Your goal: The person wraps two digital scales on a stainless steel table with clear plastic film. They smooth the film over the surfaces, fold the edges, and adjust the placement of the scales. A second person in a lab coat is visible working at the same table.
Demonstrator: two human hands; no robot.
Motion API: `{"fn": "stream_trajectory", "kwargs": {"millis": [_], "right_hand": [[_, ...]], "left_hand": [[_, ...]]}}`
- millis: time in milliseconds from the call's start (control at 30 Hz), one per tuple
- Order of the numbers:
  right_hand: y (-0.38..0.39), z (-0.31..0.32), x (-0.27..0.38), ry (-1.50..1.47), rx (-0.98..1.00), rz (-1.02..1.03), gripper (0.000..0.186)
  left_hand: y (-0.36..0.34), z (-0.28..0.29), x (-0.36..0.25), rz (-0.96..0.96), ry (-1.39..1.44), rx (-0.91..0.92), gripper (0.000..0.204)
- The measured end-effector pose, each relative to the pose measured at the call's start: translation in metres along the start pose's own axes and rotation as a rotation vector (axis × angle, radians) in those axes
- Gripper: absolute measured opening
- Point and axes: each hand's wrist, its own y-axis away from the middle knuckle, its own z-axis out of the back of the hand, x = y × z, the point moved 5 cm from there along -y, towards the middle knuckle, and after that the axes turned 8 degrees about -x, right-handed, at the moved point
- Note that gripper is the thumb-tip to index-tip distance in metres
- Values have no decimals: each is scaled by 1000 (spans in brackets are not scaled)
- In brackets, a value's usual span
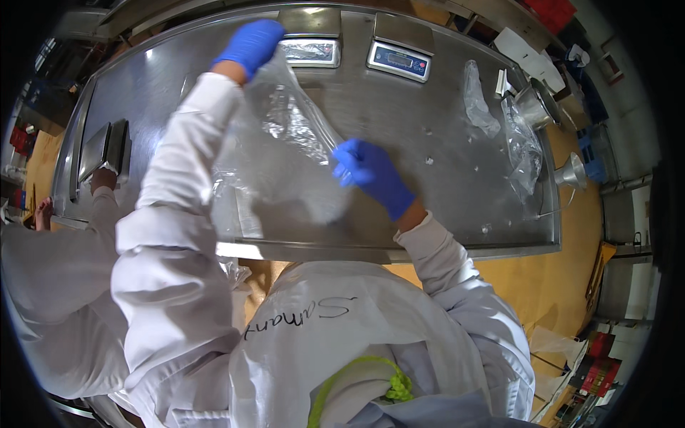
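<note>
My left hand (249, 48), in a blue glove, is closed on the top of a clear plastic bag (285, 107) held stretched over the steel table (421, 228), beside a steel scale (310, 21). My right hand (364, 167), also gloved in blue, grips the bag lower down and to the right, near the table's middle. The bag is crinkled and hangs slanting between my hands. A second scale (398, 60) with a blue panel stands at the back, right of the first.
Clear bags (521, 150) lie along the right side with a steel jug (535, 107) and a funnel (571, 171). A white box (528, 60) is beyond. On the left, a co-worker (53, 299) in white has a hand (104, 178) at another scale (103, 143).
</note>
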Motion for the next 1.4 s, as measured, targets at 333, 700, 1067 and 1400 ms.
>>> {"fn": "stream_trajectory", "kwargs": {"millis": [333, 700, 1067, 1400], "right_hand": [[41, 123, -150, 368, -275, -479, 20], [12, 240, -105, 656, -193, -461, 43], [-254, 182, -167, 1185, -560, -43, 32], [-267, 193, -187, 1105, -923, 149, 16]], "left_hand": [[72, -218, -195, 146, 327, 259, 40], [124, -175, -101, 428, 482, 143, 39], [161, -287, -27, 1092, -214, 419, 29], [159, -299, 52, 936, -132, 131, 19]]}}
